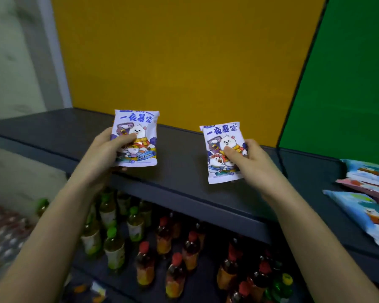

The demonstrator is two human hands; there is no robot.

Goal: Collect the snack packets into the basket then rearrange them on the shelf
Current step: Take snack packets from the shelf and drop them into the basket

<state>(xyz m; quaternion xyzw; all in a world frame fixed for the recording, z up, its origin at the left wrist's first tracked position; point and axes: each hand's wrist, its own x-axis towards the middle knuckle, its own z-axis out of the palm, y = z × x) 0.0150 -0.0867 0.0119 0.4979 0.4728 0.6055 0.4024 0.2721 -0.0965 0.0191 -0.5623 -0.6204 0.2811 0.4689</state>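
Grey shelf (179, 171) — yellow wall (184, 57) behind, green panel (348, 73) right.

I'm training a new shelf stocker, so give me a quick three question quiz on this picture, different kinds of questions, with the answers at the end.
1. True or false: each hand holds one purple packet.
2. Multiple choice: the bottles stand A) on the top shelf, B) on the level below the top shelf, C) in a basket.
3. Short answer: where do the blue and pink packets lie?

Key:
1. True: the left hand grips the left purple packet, and the right hand grips the right purple packet, both upright over the dark top shelf.
2. B.
3. Flat on the top shelf, at the far right.
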